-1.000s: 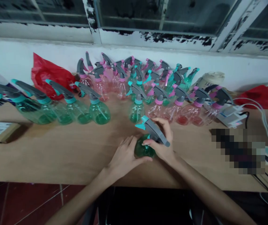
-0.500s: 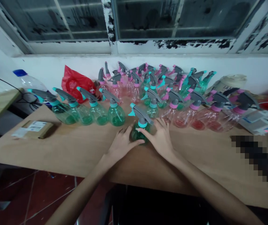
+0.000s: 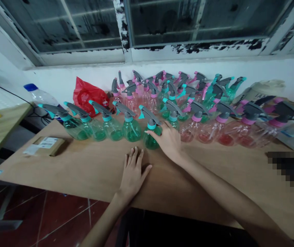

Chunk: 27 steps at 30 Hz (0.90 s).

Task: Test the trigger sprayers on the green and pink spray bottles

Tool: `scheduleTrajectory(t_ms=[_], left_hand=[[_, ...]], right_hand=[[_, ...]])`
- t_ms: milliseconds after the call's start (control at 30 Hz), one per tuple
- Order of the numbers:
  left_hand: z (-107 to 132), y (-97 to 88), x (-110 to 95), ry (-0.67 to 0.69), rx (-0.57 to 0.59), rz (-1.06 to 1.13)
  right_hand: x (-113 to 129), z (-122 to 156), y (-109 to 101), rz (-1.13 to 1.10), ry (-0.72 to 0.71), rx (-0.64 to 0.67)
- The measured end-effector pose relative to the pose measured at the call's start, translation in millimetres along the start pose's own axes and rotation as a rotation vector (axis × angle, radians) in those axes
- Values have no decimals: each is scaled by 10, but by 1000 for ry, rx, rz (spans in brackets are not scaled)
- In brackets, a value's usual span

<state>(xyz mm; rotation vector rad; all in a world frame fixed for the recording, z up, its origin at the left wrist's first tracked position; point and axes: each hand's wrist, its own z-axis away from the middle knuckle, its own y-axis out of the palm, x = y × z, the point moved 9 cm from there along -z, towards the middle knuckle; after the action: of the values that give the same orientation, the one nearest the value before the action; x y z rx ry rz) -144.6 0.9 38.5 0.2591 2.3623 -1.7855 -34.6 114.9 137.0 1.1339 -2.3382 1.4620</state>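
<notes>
A green spray bottle (image 3: pixel 151 140) with a grey and turquoise trigger head stands upright on the table, near the middle of the front row. My right hand (image 3: pixel 169 139) grips it from the right side, thumb in front and the other fingers behind, partly hidden. Flat on the wood, a little nearer to me, lies my left hand (image 3: pixel 133 171) with its fingers spread and nothing in it. Left of the held bottle is another green spray bottle (image 3: pixel 132 132); behind my right hand is one more, partly covered.
Pink spray bottles (image 3: pixel 224 133) continue the row rightwards. A cluster of pink and green bottles (image 3: pixel 153 99) stands behind, along the wall. A red plastic bag (image 3: pixel 85 94), a cardboard box (image 3: pixel 49 144) and a blue-capped bottle (image 3: pixel 42 94) are on the left. A cloth bag (image 3: pixel 262 91) lies back right.
My left hand has let go of the green spray bottle and moved down onto the table. With my right hand on it, the bottle has shifted back towards the row.
</notes>
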Motion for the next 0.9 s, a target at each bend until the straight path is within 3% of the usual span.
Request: scheduleTrajectory(t_ms=[700, 900], left_hand=[[29, 57, -61, 1, 13, -113], [42, 74, -39, -3, 5, -176]], right_hand=[[8, -218, 262, -41, 16, 40], [32, -55, 95, -72, 10, 67]])
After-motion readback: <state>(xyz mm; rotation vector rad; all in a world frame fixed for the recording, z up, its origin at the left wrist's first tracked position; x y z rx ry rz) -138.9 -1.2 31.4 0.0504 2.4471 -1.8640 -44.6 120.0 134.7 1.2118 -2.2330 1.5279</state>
